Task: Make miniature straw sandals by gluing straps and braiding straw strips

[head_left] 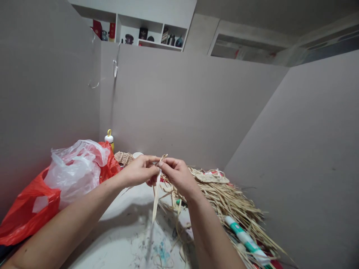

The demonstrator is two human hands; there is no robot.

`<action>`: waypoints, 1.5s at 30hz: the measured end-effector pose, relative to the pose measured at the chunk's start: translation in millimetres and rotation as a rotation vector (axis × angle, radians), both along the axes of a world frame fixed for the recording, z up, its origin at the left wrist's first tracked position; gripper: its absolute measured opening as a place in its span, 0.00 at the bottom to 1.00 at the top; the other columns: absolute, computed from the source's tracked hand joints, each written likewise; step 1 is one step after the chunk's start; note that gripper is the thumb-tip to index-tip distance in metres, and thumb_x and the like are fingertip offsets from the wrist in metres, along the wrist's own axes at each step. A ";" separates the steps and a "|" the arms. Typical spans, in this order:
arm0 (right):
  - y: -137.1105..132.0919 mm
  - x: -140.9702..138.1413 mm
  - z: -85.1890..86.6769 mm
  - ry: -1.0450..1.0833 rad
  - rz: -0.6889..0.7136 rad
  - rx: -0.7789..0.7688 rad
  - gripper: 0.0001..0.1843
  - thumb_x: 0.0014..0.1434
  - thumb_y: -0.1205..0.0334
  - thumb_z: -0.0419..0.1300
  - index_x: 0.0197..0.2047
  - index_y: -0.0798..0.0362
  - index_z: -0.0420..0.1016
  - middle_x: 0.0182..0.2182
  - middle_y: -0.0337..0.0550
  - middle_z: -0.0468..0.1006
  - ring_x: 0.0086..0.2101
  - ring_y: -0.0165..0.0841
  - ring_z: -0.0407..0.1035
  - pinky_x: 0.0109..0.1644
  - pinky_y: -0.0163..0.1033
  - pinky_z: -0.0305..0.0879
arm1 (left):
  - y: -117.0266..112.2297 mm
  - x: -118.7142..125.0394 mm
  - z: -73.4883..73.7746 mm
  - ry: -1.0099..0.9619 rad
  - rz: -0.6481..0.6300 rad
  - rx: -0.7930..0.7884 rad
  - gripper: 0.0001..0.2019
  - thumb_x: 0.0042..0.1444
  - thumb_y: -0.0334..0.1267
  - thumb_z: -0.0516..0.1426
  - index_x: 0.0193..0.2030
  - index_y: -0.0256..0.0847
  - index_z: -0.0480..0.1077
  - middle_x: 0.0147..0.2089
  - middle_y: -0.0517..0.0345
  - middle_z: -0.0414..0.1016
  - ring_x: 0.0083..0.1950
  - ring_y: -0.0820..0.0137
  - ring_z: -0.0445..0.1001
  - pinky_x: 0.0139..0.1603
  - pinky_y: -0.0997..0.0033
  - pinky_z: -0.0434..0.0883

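A pale, flat straw strip [156, 201] hangs down from between my two hands, above the white table. My left hand [141, 170] pinches it near its upper end, thumb and forefinger pressed together. Close against it, my right hand [178, 173] also grips the strip between thumb and fingers. The short upper tip of the strip sticks out above the fingertips. Exactly where each finger presses is partly hidden by the hands themselves.
To the right lies a large heap of dry straw [224, 198], with a green-and-white roll [246, 241] beside it. Red and white plastic bags [75, 172] fill the left side. Behind are a woven piece [123, 158] and a yellow-and-white bottle [109, 139]. Grey partitions [168, 104] enclose the stained table [120, 239].
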State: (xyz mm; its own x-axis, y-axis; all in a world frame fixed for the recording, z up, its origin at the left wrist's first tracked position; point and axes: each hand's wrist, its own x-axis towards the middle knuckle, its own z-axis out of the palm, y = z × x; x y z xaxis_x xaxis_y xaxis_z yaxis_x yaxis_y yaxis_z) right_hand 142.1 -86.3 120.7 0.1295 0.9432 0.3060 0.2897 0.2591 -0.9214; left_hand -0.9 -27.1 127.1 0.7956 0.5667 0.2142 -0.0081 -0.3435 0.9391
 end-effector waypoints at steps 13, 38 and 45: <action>-9.7 5.0 6.9 -0.165 0.053 -0.057 0.16 0.53 0.53 0.58 0.22 0.56 0.68 0.17 0.30 0.56 0.20 0.23 0.45 0.23 0.32 0.42 | 6.9 -2.6 0.1 -0.098 -0.005 -0.033 0.10 0.53 0.34 0.55 0.33 0.39 0.78 0.30 0.57 0.74 0.32 0.74 0.71 0.39 0.71 0.68; -23.7 6.0 19.6 -0.348 -0.054 0.006 0.16 0.55 0.52 0.56 0.26 0.56 0.72 0.20 0.34 0.58 0.22 0.26 0.49 0.24 0.32 0.46 | -4.7 0.1 4.3 -0.262 0.205 -0.039 0.09 0.52 0.37 0.57 0.29 0.33 0.74 0.20 0.62 0.67 0.20 0.79 0.64 0.23 0.78 0.64; -27.1 -9.4 21.3 -0.347 -0.143 0.091 0.17 0.59 0.55 0.52 0.24 0.54 0.69 0.16 0.32 0.55 0.19 0.26 0.48 0.23 0.33 0.46 | -3.4 3.0 -3.2 -0.355 0.315 0.106 0.09 0.53 0.37 0.56 0.30 0.34 0.75 0.20 0.63 0.66 0.20 0.79 0.62 0.21 0.79 0.60</action>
